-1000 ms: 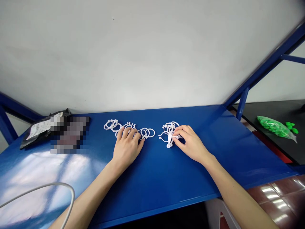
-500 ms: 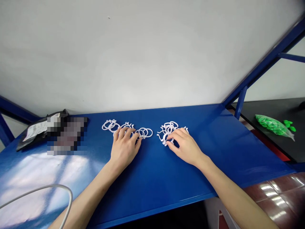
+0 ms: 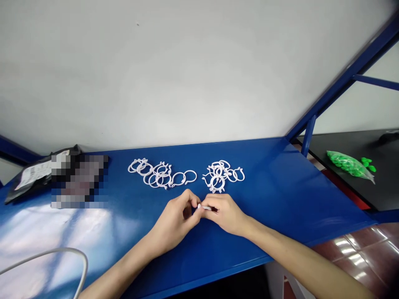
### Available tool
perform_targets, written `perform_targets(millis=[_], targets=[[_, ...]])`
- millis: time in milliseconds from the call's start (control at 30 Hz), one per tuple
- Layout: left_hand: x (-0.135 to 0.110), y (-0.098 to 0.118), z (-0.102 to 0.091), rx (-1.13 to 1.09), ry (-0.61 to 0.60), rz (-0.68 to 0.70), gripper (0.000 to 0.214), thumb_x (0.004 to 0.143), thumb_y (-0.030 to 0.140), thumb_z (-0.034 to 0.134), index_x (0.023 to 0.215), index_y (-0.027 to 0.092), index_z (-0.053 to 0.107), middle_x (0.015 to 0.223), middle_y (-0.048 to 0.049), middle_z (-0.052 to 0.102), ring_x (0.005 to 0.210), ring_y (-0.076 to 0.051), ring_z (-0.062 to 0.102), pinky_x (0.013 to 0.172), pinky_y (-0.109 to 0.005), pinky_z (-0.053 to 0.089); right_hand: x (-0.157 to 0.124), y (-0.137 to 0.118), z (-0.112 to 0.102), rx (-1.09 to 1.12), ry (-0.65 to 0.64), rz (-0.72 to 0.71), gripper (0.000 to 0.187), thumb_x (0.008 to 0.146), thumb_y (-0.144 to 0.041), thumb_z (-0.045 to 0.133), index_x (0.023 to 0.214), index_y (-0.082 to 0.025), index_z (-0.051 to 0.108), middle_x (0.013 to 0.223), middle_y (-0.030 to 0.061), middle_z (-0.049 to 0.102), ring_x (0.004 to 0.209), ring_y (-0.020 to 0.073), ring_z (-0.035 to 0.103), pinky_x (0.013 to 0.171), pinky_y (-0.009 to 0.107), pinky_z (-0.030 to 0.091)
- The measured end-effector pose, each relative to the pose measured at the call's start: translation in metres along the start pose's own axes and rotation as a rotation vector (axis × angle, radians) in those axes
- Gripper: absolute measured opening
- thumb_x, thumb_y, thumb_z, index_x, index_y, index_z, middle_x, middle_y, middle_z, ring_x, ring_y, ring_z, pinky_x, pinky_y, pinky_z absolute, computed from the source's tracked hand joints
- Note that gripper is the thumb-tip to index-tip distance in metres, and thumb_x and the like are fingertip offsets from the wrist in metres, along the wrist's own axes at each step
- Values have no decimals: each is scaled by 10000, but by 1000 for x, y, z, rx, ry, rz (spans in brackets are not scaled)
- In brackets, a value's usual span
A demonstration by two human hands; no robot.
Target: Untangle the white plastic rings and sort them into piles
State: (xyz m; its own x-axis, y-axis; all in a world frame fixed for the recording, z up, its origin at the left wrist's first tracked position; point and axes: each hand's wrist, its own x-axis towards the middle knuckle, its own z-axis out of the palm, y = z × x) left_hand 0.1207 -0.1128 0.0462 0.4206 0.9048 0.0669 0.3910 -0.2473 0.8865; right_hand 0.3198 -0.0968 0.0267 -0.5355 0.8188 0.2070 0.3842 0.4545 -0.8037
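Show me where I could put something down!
Glossy blue tabletop is bare between the right cluster of white rings and sloping blue frame, plus a narrow strip between rings and pale wall. Crowded: around the left white ring cluster, where left hand and right hand meet, by the black plastic package.

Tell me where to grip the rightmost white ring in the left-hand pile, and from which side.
I'd pinch the right-hand curve of that white ring, coming from the right and slightly above. It appears to lie flat on the table, its band is thin, and no other ring touches that edge, while its left side meets or overlaps the neighbouring ring.
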Motion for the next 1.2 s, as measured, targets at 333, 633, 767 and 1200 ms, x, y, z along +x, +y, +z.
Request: perform_targets(millis=[333,633,767,1200], targets=[[-1,9,-14,-637,-487,-288,367,940,539,630,889,190,527,698,56,520,474,-50,372,459,-214,294,-4,-11,-15,747,-324,360,475,786,-598,805,708,-163,634,621,-19,622,525,84,503,493,213,376],[-3,9,-13,-566,-477,-154,457,948,612,573,780,190,516,643,50,426,562,-92,349,533,-243,297,-7,-9,-21,491,-255,119,561,952,-697,541,765,-174,625,691,2,613,537,102,536,508,237,427],[6,-4,-30,-203,-53,-168,442,1017,577,433,924,194,635,744,12,545,572,-109,442,556,-255,366,4,4,-38,-228,234,30,326,990,-496,606,1178,-240,678,1171,114,646,1066,271,631,916,455,547],[30,-58,-49,781,443,-33,339,1010,465,496,1040,189,692,1081,-103,674,899,-258,658,724,-356,502,19,25,-54,-312,425,147,143,966,-282,620,870,-225,709,857,30,697,683,170,658,676,319,558]])
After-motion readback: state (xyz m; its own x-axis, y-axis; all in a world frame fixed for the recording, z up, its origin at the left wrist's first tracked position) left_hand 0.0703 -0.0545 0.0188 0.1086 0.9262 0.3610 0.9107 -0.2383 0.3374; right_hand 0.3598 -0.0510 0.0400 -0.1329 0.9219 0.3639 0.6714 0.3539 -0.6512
